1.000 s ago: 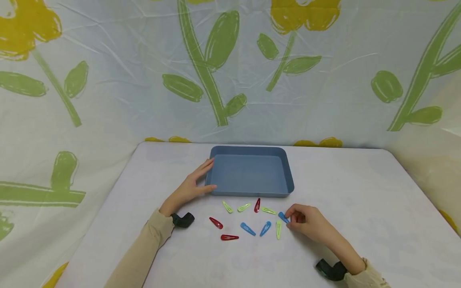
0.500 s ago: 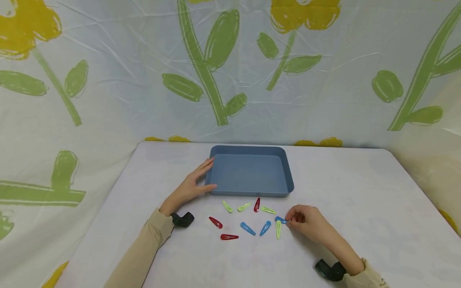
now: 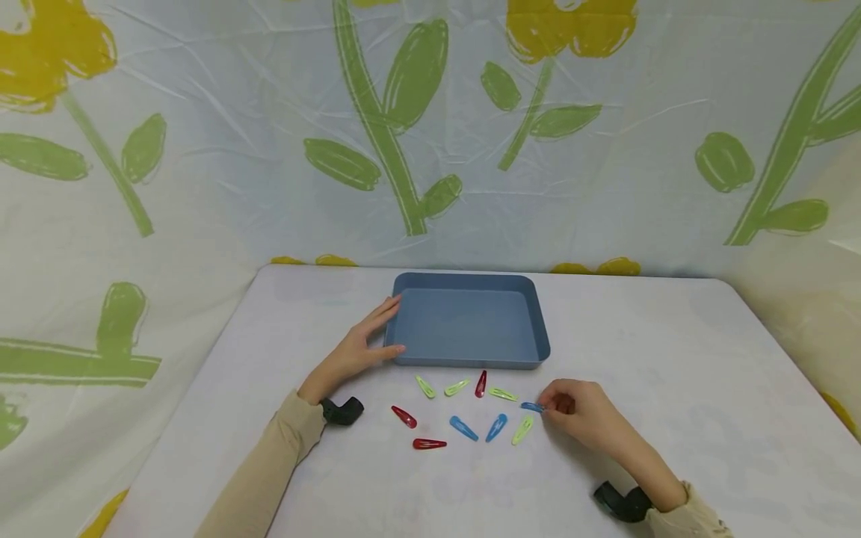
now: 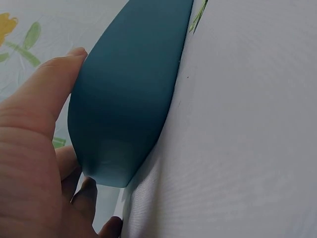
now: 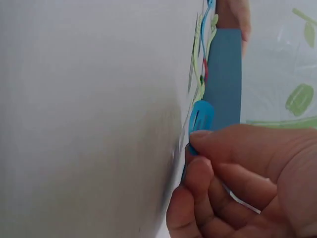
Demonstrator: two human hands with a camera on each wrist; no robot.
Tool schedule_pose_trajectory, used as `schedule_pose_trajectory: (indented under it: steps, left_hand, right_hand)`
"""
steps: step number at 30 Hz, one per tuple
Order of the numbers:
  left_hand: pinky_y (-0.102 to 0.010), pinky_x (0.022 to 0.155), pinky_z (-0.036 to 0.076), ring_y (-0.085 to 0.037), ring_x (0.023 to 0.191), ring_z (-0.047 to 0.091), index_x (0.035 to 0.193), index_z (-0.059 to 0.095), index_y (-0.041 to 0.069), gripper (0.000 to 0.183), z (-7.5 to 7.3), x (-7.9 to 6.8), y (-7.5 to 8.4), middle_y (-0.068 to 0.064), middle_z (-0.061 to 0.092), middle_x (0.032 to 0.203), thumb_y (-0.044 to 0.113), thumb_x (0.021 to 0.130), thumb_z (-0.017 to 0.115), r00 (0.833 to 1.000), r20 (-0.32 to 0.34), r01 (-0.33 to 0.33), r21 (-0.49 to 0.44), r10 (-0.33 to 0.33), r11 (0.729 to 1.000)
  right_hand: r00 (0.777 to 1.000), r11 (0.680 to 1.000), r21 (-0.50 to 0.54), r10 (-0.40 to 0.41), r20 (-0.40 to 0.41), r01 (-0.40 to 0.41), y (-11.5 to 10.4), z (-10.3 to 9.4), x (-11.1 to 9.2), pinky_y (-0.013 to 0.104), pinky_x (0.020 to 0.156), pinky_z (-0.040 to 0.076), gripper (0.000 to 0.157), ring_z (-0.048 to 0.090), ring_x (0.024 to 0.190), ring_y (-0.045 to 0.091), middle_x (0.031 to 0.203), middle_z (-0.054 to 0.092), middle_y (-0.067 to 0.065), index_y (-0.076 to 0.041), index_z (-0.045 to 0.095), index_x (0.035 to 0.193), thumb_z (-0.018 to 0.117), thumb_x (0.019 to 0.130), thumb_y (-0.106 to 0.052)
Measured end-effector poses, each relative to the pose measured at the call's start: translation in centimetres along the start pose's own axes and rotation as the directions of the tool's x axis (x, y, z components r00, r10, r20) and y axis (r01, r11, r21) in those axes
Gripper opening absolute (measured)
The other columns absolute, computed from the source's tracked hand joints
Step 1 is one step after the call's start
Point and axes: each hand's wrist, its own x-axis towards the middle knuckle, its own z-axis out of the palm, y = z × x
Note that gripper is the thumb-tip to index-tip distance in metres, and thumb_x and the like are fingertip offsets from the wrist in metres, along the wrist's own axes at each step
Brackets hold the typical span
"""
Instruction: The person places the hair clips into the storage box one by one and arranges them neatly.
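In the head view my right hand (image 3: 584,409) pinches a blue snap hair clip (image 3: 532,407) just above the table, right of the other clips. The right wrist view shows this blue hair clip (image 5: 201,116) between thumb and fingertips, its rounded end sticking out. My left hand (image 3: 353,350) rests against the left end of a blue-grey tray (image 3: 471,364), fingers extended along its side and thumb at the near rim. Up close, the left thumb (image 4: 44,91) touches the upper rim. Nearest the right hand lie a lime clip (image 3: 522,430) and another lime clip (image 3: 503,394).
Two blue clips, such as this blue clip (image 3: 496,427), lie mid-table. Red clips, including one red clip (image 3: 429,444), and more lime ones like this lime clip (image 3: 425,387) are scattered before the tray. A flowered cloth (image 3: 269,149) hangs behind the white table (image 3: 673,359).
The blue hair clip in my right hand has turned flatter, swung left over the lime clip, then moved back right. That lime clip now lies slanted. The left hand has stayed on the tray.
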Motion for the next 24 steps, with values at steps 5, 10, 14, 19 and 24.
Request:
schedule_pose_trajectory:
  steps: [5,10,14,19,24]
  left_hand:
    - [-0.056,0.118,0.015,-0.018,0.152,0.009,0.156,0.03,0.006,0.083,0.07,-0.01,-0.06,0.0,0.017,0.165,0.025,0.09,0.076,1.0,-0.002,-0.015,0.007,0.015,1.0]
    - [-0.056,0.118,0.016,-0.017,0.152,0.009,0.156,0.03,0.006,0.083,0.08,-0.05,-0.03,0.003,0.017,0.165,0.027,0.09,0.076,1.0,-0.002,-0.015,0.012,0.015,1.0]
    - [-0.055,0.118,0.016,-0.016,0.152,0.009,0.156,0.03,0.006,0.083,0.07,-0.04,-0.09,0.004,0.017,0.165,0.027,0.09,0.076,1.0,-0.003,-0.013,0.018,0.013,1.0]
    - [-0.056,0.118,0.016,-0.018,0.152,0.009,0.156,0.03,0.005,0.083,0.05,0.02,-0.09,0.002,0.017,0.165,0.026,0.09,0.076,1.0,-0.003,-0.017,0.02,0.017,1.0]
    - [-0.055,0.118,0.015,-0.016,0.152,0.009,0.156,0.03,0.006,0.083,0.07,0.02,-0.1,0.003,0.017,0.165,0.028,0.09,0.076,1.0,-0.003,-0.012,0.012,0.012,1.0]
  right_hand:
    - [0.988,0.988,-0.017,-0.151,-0.041,0.151,0.33,-0.31,0.03,0.022,0.055,0.044,0.021,0.047,0.065,0.002,0.077,0.056,-0.01,-0.007,0.075,0.095,0.07,0.083,0.01]
    - [0.978,0.981,-0.057,-0.191,-0.087,0.186,0.48,-0.3,0.08,0.022,0.055,0.044,0.024,0.047,0.066,0.002,0.079,0.056,-0.01,-0.013,0.075,0.084,0.074,0.079,0.011]
    - [0.972,0.977,-0.083,-0.207,-0.112,0.199,0.59,-0.25,0.15,0.021,0.054,0.042,0.024,0.045,0.064,0.002,0.077,0.055,-0.009,-0.015,0.077,0.08,0.078,0.077,0.008]
    - [0.973,0.977,-0.076,-0.208,-0.103,0.201,0.51,-0.53,0.07,0.02,0.058,0.05,0.019,0.055,0.068,-0.003,0.078,0.068,-0.01,-0.012,0.079,0.084,0.079,0.077,0.006]
    - [0.988,0.991,-0.027,-0.13,-0.087,0.129,0.16,-0.81,0.05,0.023,0.063,0.055,0.016,0.066,0.076,0.001,0.087,0.076,-0.001,-0.01,0.08,0.089,0.078,0.081,0.003]
